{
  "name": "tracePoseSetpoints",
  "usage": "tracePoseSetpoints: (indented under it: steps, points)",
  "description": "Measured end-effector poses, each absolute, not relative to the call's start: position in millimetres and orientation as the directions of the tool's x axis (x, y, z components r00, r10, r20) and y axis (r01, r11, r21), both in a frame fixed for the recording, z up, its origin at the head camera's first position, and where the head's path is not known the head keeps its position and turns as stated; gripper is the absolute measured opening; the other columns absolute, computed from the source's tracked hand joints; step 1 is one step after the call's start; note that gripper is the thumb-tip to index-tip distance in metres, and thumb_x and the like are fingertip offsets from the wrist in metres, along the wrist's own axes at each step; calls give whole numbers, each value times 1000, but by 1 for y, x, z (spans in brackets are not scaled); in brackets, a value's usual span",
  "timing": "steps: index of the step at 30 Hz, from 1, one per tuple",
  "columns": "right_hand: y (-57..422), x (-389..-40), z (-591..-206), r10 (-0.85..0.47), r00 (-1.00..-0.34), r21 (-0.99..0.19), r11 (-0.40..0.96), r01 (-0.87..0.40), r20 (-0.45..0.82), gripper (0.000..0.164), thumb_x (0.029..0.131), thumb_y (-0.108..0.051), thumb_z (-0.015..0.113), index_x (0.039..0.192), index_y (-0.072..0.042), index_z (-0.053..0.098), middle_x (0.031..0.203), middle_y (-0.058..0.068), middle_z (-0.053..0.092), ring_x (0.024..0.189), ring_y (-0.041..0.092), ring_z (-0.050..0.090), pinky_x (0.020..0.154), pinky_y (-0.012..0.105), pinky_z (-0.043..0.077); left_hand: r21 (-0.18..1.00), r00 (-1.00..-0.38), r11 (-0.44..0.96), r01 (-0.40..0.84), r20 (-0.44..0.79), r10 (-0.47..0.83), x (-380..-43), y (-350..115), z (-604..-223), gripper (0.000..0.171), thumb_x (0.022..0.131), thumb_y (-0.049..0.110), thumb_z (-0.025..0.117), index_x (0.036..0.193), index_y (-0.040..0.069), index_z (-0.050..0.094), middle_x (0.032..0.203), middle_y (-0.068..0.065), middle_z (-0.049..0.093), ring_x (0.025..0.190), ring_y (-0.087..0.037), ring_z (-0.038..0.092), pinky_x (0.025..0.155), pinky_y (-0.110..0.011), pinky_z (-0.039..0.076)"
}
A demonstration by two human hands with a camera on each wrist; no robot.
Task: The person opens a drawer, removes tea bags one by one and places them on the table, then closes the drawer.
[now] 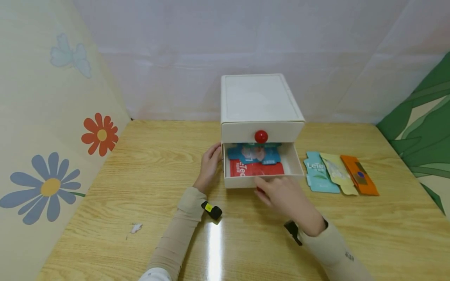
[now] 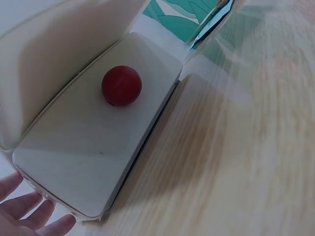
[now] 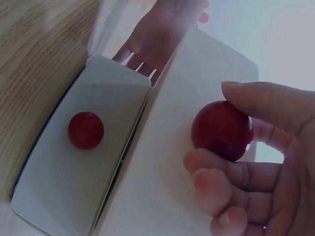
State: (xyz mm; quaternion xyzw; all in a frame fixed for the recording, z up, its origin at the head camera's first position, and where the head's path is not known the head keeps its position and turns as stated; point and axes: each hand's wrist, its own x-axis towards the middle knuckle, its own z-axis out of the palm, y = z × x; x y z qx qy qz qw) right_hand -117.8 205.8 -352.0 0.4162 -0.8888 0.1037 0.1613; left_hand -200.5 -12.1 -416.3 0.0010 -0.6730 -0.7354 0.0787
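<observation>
A white drawer cabinet [image 1: 260, 97] with red knobs stands on the table. Its middle drawer [image 1: 290, 162] is pulled out, with a blue packet [image 1: 270, 155] and a red packet [image 1: 261, 169] lying inside. My right hand [image 1: 284, 197] pinches this drawer's red knob [image 3: 221, 130] between thumb and fingers, as the right wrist view shows. My left hand [image 1: 208, 166] rests against the cabinet's left side, fingers extended. The bottom drawer [image 2: 74, 152], with its own red knob [image 2: 121, 86], is closed in the left wrist view. So is the top drawer [image 1: 239, 132] in the head view.
Right of the cabinet lie a teal packet [image 1: 320, 175], a pale yellow packet [image 1: 339, 173] and an orange packet [image 1: 360, 175]. The wooden table [image 1: 158, 156] has a small worn patch [image 1: 136, 228] at left. A white curtain [image 1: 168, 78] hangs behind the cabinet.
</observation>
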Motion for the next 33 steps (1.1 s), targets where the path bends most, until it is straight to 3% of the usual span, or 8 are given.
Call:
tracePoseSetpoints:
  steps: [5,12,23,33]
  points:
    - [205,-115,-349,-702,-629,-62,649,-758,333,21,79,-17,70,86,-12,50,48,-8,26,39,7,27,37,18,20,994,-993,-78,76,69,-99,-200,-14,-415,36,98,16,41,127,-4,48,131,-17,47,118,-26,46,94,-33,43]
    - [205,-111,-347,-704,-647,-70,659,-749,295,21,79,-18,69,87,-13,51,46,-9,25,38,6,26,37,17,18,993,-987,-73,97,87,-135,-202,-11,-415,34,97,12,43,124,-8,50,125,-20,51,110,-26,52,91,-33,46]
    - [205,-99,-343,-700,-684,-96,681,-726,207,19,81,-18,68,90,-13,52,47,-9,29,39,5,28,37,17,21,998,-992,-36,48,43,-119,-197,-14,-418,36,97,17,43,127,-3,50,129,-16,49,113,-26,50,93,-34,44]
    - [203,-93,-343,-697,-679,-70,684,-726,232,19,79,-17,68,89,-14,53,48,-8,32,39,6,29,37,17,21,997,-991,-29,73,69,-118,-182,-9,-394,34,97,9,40,124,-11,48,127,-23,49,113,-30,50,92,-33,45]
